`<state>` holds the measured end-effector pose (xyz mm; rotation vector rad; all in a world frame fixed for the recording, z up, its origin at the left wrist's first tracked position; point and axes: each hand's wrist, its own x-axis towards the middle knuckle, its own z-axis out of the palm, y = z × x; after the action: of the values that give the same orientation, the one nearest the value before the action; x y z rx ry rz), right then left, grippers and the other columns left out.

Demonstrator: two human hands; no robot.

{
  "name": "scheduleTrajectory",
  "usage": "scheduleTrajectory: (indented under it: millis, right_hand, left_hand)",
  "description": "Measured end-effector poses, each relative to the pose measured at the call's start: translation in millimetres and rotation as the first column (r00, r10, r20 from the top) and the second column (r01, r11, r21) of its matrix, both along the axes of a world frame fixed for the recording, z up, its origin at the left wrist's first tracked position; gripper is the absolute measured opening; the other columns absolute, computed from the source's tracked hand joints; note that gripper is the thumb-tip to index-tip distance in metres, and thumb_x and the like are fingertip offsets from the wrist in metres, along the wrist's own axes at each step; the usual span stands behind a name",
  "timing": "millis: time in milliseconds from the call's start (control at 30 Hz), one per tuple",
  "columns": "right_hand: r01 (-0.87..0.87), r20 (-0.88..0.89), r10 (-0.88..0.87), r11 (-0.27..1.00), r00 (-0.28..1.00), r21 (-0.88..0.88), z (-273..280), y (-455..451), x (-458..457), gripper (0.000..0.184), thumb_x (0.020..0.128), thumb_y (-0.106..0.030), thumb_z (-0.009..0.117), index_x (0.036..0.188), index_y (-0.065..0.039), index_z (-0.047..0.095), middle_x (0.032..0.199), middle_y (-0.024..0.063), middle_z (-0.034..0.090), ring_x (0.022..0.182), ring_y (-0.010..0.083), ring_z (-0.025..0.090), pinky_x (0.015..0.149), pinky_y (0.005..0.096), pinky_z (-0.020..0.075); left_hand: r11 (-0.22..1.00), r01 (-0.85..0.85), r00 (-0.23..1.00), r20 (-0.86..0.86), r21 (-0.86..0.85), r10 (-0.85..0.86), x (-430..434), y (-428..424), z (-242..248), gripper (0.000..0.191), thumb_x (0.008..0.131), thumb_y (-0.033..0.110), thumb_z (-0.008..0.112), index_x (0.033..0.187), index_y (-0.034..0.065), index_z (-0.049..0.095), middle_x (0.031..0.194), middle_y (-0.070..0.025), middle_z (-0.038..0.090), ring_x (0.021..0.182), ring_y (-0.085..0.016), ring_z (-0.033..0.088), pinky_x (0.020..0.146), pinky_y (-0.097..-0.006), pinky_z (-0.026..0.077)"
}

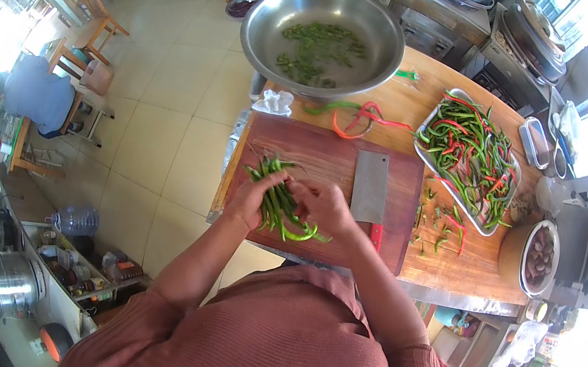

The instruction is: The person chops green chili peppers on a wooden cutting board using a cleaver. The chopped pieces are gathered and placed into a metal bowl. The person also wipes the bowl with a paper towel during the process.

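Observation:
A bunch of long green chili peppers is gripped in my left hand, stem ends pointing away from me. My right hand is curled against the bunch, its thumb and forefinger pinched together near the stems beside my left thumb. What exactly lies between those fingertips is too small to make out. Both hands are over a dark red-brown wooden cutting board. To the right of my right hand, a cleaver lies flat on the board, its red handle towards me.
Beyond the board stands a large steel basin with green pieces in water. A metal tray of green and red chilies sits at right. Loose stems and a pot of brown, rounded pieces are nearby. A person sits far left.

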<state>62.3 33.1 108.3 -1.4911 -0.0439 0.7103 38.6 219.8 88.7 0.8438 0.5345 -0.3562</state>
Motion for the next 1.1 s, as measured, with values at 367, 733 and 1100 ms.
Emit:
scheduleTrajectory:
  millis: [367,733,1100]
  right_hand:
    - [-0.192,-0.028,0.194,0.98,0.981,0.047,-3,-42,-34,0.028,0.094,-0.024,0.073,0.115,-0.006,0.075,0.094,0.0018,0.073,0.079,0.0081,0.062,0.071,0.025,0.0518]
    - [-0.402,-0.008,0.404,0.91,0.915,-0.101,39,-106,-48,0.025,0.092,-0.014,0.071,0.113,-0.001,0.074,0.091,0.0044,0.073,0.08,0.009,0.063,0.074,0.0272,0.0541]
    - [0.393,-0.117,-0.396,0.918,0.911,-0.051,-47,-205,-35,0.027,0.096,-0.019,0.069,0.115,0.0,0.072,0.093,0.0072,0.07,0.08,0.0141,0.068,0.066,0.0276,0.0591]
  left_hand:
    - [0.986,-0.052,0.998,0.028,-0.162,0.057,22,6,-27,0.024,0.096,0.029,0.066,0.096,0.0059,0.063,0.092,-0.0082,0.067,0.089,-0.021,0.067,0.08,-0.0384,0.059]
    - [0.891,-0.138,0.99,-0.069,-0.432,0.12,39,13,-64,0.021,0.095,0.022,0.064,0.11,0.0078,0.06,0.081,-0.0004,0.067,0.079,-0.019,0.067,0.074,-0.0413,0.058]
    - [0.988,-0.076,0.996,0.065,0.134,0.068,37,58,-39,0.018,0.093,0.015,0.068,0.104,0.0023,0.063,0.078,-0.0058,0.064,0.075,-0.02,0.067,0.075,-0.0404,0.06]
